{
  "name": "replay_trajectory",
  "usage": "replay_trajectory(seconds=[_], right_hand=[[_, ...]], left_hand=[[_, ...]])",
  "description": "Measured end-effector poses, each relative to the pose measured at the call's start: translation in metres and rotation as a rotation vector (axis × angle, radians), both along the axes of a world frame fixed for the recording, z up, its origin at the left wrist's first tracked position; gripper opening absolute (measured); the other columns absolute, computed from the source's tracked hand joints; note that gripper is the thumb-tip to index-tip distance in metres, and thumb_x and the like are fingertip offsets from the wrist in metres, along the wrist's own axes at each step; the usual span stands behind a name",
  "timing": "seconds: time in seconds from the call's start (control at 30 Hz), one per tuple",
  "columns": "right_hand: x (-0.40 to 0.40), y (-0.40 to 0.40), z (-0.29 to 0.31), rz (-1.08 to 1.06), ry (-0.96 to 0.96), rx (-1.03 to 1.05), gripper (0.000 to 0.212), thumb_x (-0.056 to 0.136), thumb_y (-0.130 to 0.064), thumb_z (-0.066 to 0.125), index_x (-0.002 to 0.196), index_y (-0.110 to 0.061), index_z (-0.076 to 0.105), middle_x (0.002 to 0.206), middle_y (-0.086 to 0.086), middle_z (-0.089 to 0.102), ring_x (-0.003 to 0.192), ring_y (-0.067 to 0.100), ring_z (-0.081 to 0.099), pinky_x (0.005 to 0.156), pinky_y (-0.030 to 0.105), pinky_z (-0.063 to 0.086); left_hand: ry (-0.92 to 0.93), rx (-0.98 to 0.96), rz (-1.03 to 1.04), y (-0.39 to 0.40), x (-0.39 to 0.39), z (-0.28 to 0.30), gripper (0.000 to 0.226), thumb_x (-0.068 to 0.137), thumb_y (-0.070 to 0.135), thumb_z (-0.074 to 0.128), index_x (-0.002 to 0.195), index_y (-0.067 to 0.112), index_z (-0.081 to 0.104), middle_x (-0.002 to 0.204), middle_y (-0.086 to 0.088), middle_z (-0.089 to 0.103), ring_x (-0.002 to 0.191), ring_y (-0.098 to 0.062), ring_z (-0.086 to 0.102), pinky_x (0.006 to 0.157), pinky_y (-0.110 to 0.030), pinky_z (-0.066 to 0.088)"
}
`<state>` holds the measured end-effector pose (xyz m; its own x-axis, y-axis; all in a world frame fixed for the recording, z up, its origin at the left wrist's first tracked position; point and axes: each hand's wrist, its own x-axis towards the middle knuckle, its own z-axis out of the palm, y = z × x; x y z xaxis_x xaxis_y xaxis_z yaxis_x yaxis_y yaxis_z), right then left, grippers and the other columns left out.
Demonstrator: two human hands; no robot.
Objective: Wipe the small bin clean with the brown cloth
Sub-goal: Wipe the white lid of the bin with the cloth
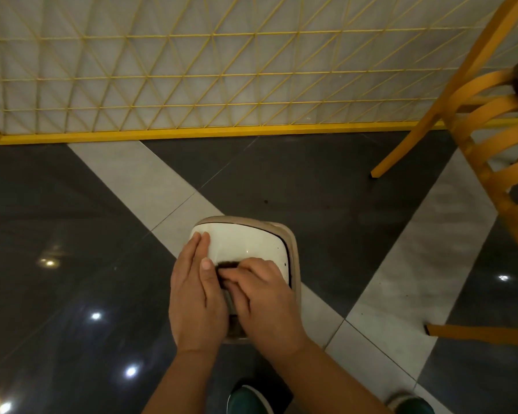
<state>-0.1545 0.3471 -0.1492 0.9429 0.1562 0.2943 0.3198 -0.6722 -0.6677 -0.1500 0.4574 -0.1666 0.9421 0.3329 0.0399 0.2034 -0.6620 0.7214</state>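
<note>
The small bin [251, 243] stands on the tiled floor just ahead of my feet, beige-bodied with a glossy white lid on top. My left hand [195, 294] lies flat against the bin's left side, fingers stretched along the lid's edge. My right hand [260, 297] presses the brown cloth [228, 265] onto the near part of the lid; only a dark strip of the cloth shows past my fingertips. The near half of the bin is hidden under both hands.
A yellow wooden chair [488, 162] stands to the right, one leg near the bin's far right. A yellow lattice partition [210, 85] with a solid base rail closes off the floor ahead. My shoes [248, 398] are at the bottom edge.
</note>
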Motion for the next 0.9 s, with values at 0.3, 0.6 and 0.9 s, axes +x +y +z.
replay_trajectory(seconds=[0.3, 0.6, 0.9], right_hand=[[0.084, -0.025, -0.011, -0.276, 0.346, 0.109, 0.023, 0.097, -0.026, 0.051, 0.112, -0.024, 0.069, 0.110, -0.003, 0.059, 0.103, 0.012, 0.053, 0.085, 0.018, 0.041], [0.097, -0.031, -0.003, -0.303, 0.454, 0.104, 0.022, 0.094, -0.023, 0.055, 0.108, -0.024, 0.072, 0.113, -0.001, 0.065, 0.101, 0.015, 0.060, 0.089, 0.022, 0.043], [0.065, -0.077, -0.031, -0.364, 0.587, 0.089, 0.020, 0.094, -0.026, 0.056, 0.112, -0.025, 0.067, 0.111, -0.005, 0.059, 0.095, 0.006, 0.054, 0.085, 0.016, 0.037]], left_hand=[[0.003, 0.040, 0.017, -0.002, 0.001, -0.003, 0.057, 0.096, 0.050, 0.015, 0.144, 0.033, 0.039, 0.150, 0.017, 0.035, 0.127, 0.010, 0.022, 0.101, -0.015, 0.021], [-0.003, 0.048, 0.021, -0.007, 0.002, -0.001, 0.056, 0.095, 0.053, 0.014, 0.145, 0.037, 0.033, 0.150, 0.014, 0.035, 0.135, -0.004, 0.030, 0.105, -0.030, 0.030], [0.079, 0.117, -0.014, -0.010, 0.005, 0.006, 0.059, 0.093, 0.056, 0.032, 0.147, 0.033, 0.030, 0.153, 0.010, 0.030, 0.138, -0.013, 0.031, 0.104, -0.034, 0.033]])
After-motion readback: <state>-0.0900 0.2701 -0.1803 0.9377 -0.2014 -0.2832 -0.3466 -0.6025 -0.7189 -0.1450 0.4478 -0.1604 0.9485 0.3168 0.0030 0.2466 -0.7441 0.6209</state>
